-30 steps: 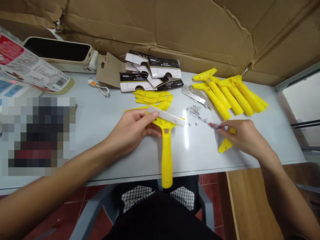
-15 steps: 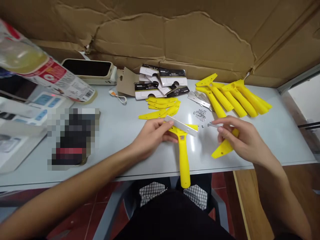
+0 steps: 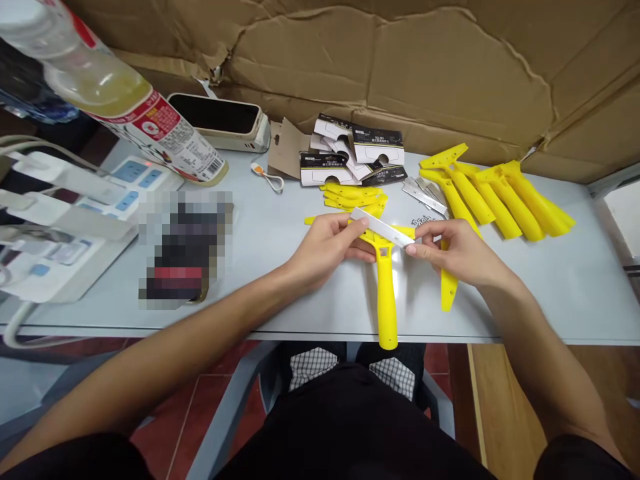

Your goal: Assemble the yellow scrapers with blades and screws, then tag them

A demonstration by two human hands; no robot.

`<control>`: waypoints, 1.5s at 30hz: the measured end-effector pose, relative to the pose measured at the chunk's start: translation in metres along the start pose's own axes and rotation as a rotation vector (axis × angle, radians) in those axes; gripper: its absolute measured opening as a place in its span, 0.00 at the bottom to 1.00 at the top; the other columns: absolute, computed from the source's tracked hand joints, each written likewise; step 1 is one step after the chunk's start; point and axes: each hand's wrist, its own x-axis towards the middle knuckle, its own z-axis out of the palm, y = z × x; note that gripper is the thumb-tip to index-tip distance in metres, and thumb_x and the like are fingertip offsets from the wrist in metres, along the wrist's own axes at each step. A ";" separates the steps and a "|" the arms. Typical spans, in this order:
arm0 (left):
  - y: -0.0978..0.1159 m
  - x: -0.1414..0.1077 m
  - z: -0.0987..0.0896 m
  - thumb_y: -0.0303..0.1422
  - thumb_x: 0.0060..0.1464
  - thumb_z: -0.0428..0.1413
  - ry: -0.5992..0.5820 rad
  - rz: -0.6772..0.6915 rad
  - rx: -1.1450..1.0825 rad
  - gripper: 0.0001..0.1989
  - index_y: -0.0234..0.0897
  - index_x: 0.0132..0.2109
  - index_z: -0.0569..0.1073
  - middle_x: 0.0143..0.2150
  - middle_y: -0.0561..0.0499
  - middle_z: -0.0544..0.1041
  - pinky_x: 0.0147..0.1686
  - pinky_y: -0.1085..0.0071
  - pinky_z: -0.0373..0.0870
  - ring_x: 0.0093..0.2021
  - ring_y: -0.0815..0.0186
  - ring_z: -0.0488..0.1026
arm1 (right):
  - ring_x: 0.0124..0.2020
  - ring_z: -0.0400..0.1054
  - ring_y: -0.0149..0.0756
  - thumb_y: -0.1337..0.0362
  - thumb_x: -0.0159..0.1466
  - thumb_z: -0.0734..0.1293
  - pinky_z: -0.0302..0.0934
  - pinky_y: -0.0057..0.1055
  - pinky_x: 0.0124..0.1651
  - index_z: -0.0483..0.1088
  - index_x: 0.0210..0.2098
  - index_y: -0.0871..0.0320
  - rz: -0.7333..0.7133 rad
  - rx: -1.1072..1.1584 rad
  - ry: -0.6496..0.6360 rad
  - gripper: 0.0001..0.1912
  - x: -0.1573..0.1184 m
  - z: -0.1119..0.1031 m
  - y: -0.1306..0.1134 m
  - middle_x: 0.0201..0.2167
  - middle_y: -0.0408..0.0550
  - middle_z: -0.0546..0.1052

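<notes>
A yellow T-shaped handle [image 3: 387, 293] points down toward the table's front edge, with a flat metal blade [image 3: 383, 229] lying slantwise across its head. My left hand [image 3: 327, 250] pinches the left end of both. My right hand [image 3: 453, 250] has its fingers closed at the blade's right end and the handle's head. Under my right hand, a loose yellow piece [image 3: 449, 290] lies on the table. Small screws or nuts [image 3: 423, 221] show just behind my right fingers, partly hidden. Several yellow strips [image 3: 353, 198] are piled behind my left hand.
Several yellow handles [image 3: 523, 197] and metal blades [image 3: 425, 197] lie at the back right. Black-and-white cards [image 3: 377, 147] sit at the back middle. A bottle [image 3: 165, 133], a cased phone [image 3: 215, 117], a cable [image 3: 270, 178], a power strip [image 3: 65, 233] and a blurred dark object [image 3: 183, 253] occupy the left.
My right hand has moved left from the small screws to the blade and handle head. The loose yellow piece has turned. The view has shifted, so the table's things appear farther right.
</notes>
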 end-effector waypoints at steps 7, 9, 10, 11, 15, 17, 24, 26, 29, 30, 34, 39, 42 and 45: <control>-0.001 0.005 -0.005 0.31 0.71 0.61 -0.008 -0.019 0.026 0.10 0.27 0.44 0.84 0.43 0.38 0.88 0.37 0.70 0.86 0.36 0.63 0.87 | 0.23 0.61 0.29 0.44 0.61 0.82 0.52 0.32 0.25 0.84 0.40 0.56 0.039 0.112 0.051 0.22 0.011 0.007 0.010 0.25 0.41 0.74; -0.002 0.006 -0.008 0.35 0.70 0.64 -0.057 0.003 0.045 0.11 0.29 0.45 0.85 0.44 0.39 0.89 0.40 0.70 0.86 0.36 0.64 0.87 | 0.21 0.61 0.28 0.47 0.61 0.82 0.52 0.31 0.23 0.84 0.44 0.57 0.053 0.170 0.076 0.22 0.012 0.008 0.011 0.23 0.40 0.74; -0.003 0.006 -0.009 0.37 0.68 0.66 -0.088 0.018 0.059 0.12 0.30 0.45 0.85 0.44 0.39 0.89 0.41 0.70 0.86 0.36 0.64 0.87 | 0.20 0.60 0.28 0.48 0.62 0.82 0.52 0.31 0.22 0.85 0.45 0.57 0.056 0.205 0.087 0.21 0.012 0.009 0.012 0.22 0.39 0.73; -0.004 0.006 -0.010 0.39 0.65 0.69 -0.119 0.035 0.075 0.13 0.31 0.45 0.86 0.44 0.40 0.89 0.41 0.70 0.86 0.36 0.64 0.86 | 0.19 0.60 0.27 0.48 0.63 0.81 0.51 0.31 0.21 0.85 0.45 0.57 0.056 0.243 0.093 0.20 0.011 0.009 0.014 0.21 0.39 0.73; -0.005 0.006 -0.014 0.47 0.51 0.78 -0.158 0.073 0.154 0.21 0.33 0.41 0.87 0.39 0.43 0.89 0.37 0.71 0.83 0.33 0.65 0.84 | 0.17 0.59 0.27 0.52 0.62 0.82 0.50 0.30 0.19 0.85 0.42 0.56 0.050 0.364 0.104 0.16 0.010 0.011 0.019 0.18 0.37 0.70; -0.005 0.007 -0.015 0.50 0.49 0.78 -0.125 0.065 0.210 0.22 0.34 0.36 0.86 0.34 0.45 0.87 0.36 0.72 0.81 0.31 0.66 0.82 | 0.17 0.59 0.27 0.53 0.60 0.83 0.50 0.30 0.19 0.85 0.41 0.56 0.065 0.389 0.117 0.15 0.010 0.012 0.020 0.18 0.37 0.70; -0.007 0.005 -0.014 0.45 0.44 0.81 -0.118 0.036 0.208 0.20 0.36 0.36 0.87 0.37 0.45 0.88 0.43 0.71 0.81 0.36 0.65 0.83 | 0.18 0.59 0.26 0.53 0.57 0.85 0.50 0.31 0.20 0.87 0.38 0.56 0.119 0.425 0.218 0.16 0.008 0.018 0.017 0.23 0.41 0.74; -0.007 0.005 -0.013 0.44 0.44 0.81 -0.124 0.041 0.197 0.19 0.36 0.35 0.87 0.37 0.45 0.88 0.44 0.70 0.81 0.37 0.64 0.82 | 0.19 0.59 0.26 0.52 0.58 0.84 0.49 0.31 0.21 0.86 0.35 0.55 0.124 0.385 0.268 0.14 0.006 0.021 0.019 0.24 0.42 0.75; -0.008 0.004 -0.012 0.44 0.45 0.80 -0.130 0.059 0.197 0.19 0.36 0.34 0.86 0.37 0.45 0.88 0.45 0.69 0.81 0.37 0.64 0.82 | 0.20 0.60 0.25 0.52 0.60 0.83 0.50 0.32 0.21 0.85 0.32 0.55 0.099 0.374 0.289 0.13 0.004 0.023 0.021 0.30 0.44 0.78; -0.008 0.004 -0.012 0.44 0.45 0.80 -0.126 0.064 0.196 0.18 0.36 0.34 0.86 0.37 0.46 0.88 0.44 0.69 0.81 0.37 0.64 0.82 | 0.20 0.60 0.25 0.52 0.60 0.84 0.50 0.32 0.21 0.85 0.32 0.54 0.093 0.394 0.286 0.13 0.004 0.023 0.021 0.32 0.44 0.79; -0.007 0.004 -0.013 0.45 0.47 0.80 -0.125 0.072 0.209 0.18 0.36 0.35 0.86 0.39 0.45 0.88 0.44 0.69 0.81 0.37 0.65 0.82 | 0.19 0.58 0.24 0.52 0.58 0.85 0.49 0.33 0.20 0.84 0.31 0.54 0.081 0.483 0.275 0.14 0.004 0.020 0.016 0.30 0.42 0.76; -0.008 0.004 -0.013 0.44 0.45 0.80 -0.137 0.072 0.205 0.19 0.36 0.35 0.86 0.37 0.45 0.88 0.43 0.68 0.82 0.36 0.64 0.82 | 0.18 0.59 0.23 0.53 0.57 0.85 0.47 0.33 0.20 0.83 0.30 0.54 0.052 0.447 0.202 0.14 0.004 0.016 0.015 0.35 0.43 0.77; -0.011 0.004 -0.012 0.43 0.45 0.80 -0.131 0.068 0.208 0.19 0.36 0.37 0.86 0.37 0.46 0.88 0.43 0.68 0.82 0.35 0.64 0.82 | 0.20 0.59 0.23 0.55 0.58 0.85 0.49 0.34 0.21 0.84 0.30 0.54 0.040 0.394 0.197 0.12 0.005 0.016 0.019 0.36 0.44 0.78; -0.013 0.005 -0.013 0.42 0.45 0.80 -0.120 0.061 0.201 0.19 0.36 0.39 0.87 0.36 0.47 0.88 0.43 0.68 0.82 0.35 0.65 0.82 | 0.23 0.60 0.25 0.56 0.59 0.84 0.52 0.34 0.24 0.84 0.29 0.54 0.010 0.330 0.219 0.11 0.005 0.018 0.020 0.36 0.44 0.79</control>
